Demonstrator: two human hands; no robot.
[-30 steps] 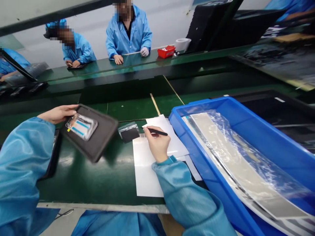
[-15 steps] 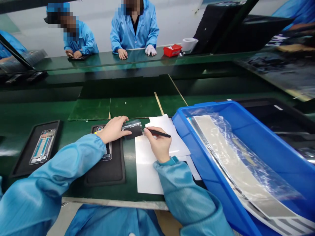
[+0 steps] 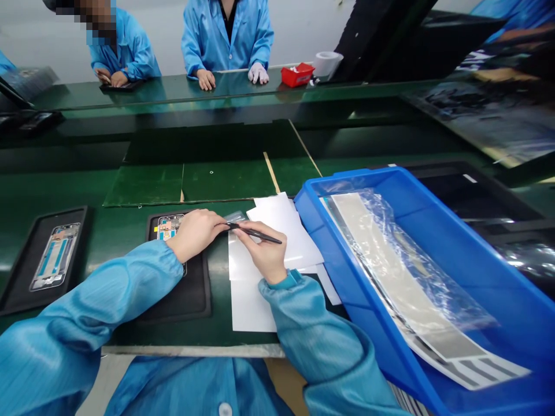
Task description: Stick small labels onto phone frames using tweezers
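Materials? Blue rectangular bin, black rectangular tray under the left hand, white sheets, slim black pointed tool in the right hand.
Blue rectangular bin: moulded plastic, glossy, smooth walls. Black rectangular tray: probably rubber or foam, matte, no glare. White sheets: paper or card, matte, thin edges. Slim black pointed tool: likely plastic, though too thin to tell.

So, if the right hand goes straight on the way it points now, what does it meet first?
Probably the left hand, first at its fingers, just past the tip of the slim black tool that the right hand holds. Depth is unclear, so the tool might pass above them.
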